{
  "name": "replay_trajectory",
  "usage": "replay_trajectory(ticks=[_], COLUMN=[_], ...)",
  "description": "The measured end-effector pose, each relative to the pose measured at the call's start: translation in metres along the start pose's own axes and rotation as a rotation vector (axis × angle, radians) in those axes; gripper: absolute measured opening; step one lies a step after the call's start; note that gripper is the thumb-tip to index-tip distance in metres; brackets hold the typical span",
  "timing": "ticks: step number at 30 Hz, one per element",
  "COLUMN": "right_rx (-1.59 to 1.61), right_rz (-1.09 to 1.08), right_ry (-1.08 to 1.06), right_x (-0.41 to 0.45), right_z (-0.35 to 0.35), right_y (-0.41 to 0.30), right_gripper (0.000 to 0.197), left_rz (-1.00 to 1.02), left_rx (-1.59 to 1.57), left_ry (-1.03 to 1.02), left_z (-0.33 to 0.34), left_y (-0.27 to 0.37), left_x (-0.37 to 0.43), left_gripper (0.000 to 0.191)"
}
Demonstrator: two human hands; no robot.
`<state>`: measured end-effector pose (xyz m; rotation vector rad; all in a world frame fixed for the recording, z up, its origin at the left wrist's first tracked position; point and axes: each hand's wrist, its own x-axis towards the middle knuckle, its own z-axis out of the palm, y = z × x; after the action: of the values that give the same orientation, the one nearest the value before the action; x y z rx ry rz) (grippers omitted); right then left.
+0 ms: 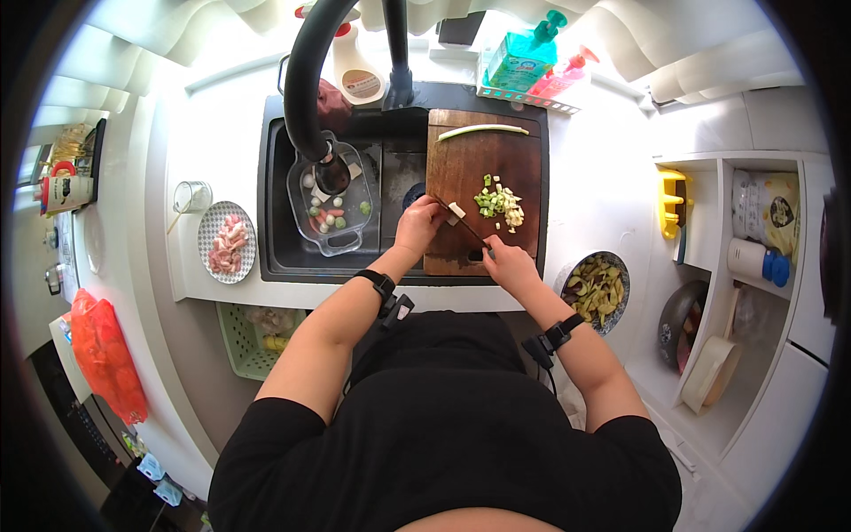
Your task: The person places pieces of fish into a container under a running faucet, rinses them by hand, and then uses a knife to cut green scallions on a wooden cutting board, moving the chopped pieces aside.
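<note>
A wooden cutting board (pixel 465 156) lies over the right part of the black sink (pixel 272 259). My right hand (pixel 510 265) holds a kitchen knife (pixel 471 228) by its handle, low on the board. At the board's left edge, my left hand (pixel 422 223) has its fingers at the blade's far end; whether they grip it I cannot tell. A whitish piece of food (pixel 457 210) is against the blade between the hands. Chopped scallion (pixel 490 201) and pale chopped bits (pixel 512 211) lie to the right. A scallion stalk (pixel 484 130) lies along the board's top.
In the sink's left part, a clear plastic basin (pixel 298 219) holds small round vegetables under the black faucet (pixel 302 100). A plate of raw meat (pixel 229 247) stands left; a bowl of cut eggplant (pixel 598 290) stands right. Bottles (pixel 522 61) stand in a rack behind.
</note>
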<state>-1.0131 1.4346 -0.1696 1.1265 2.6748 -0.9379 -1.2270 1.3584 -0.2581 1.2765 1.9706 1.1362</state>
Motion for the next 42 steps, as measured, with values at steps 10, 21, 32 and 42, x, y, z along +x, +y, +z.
replay_trajectory(ticks=[10,21,32,42], right_rx=[-0.103,0.313,0.33,0.354], right_rz=[0.087,0.164,0.224,0.279], right_ry=[-0.031,0.131,0.149,0.12], right_x=[0.015,-0.011,-0.033,-0.023], right_z=[0.028,-0.003,-0.015,-0.021], right_y=[-0.002,-0.007,-0.031,-0.035], right_gripper=[0.02,0.025,0.028,0.028], left_rz=[0.002,-0.122,0.217,-0.53], left_rx=[-0.019,0.402,1.02,-0.063], left_ry=[0.009,-0.27,-0.889,-0.215], left_z=[-0.006,0.002,0.012,-0.001], left_y=[0.011,-0.082,-0.101,-0.122], left_x=[0.001,-0.017,0.009,0.045], left_gripper=[0.009,0.021,0.019,0.029])
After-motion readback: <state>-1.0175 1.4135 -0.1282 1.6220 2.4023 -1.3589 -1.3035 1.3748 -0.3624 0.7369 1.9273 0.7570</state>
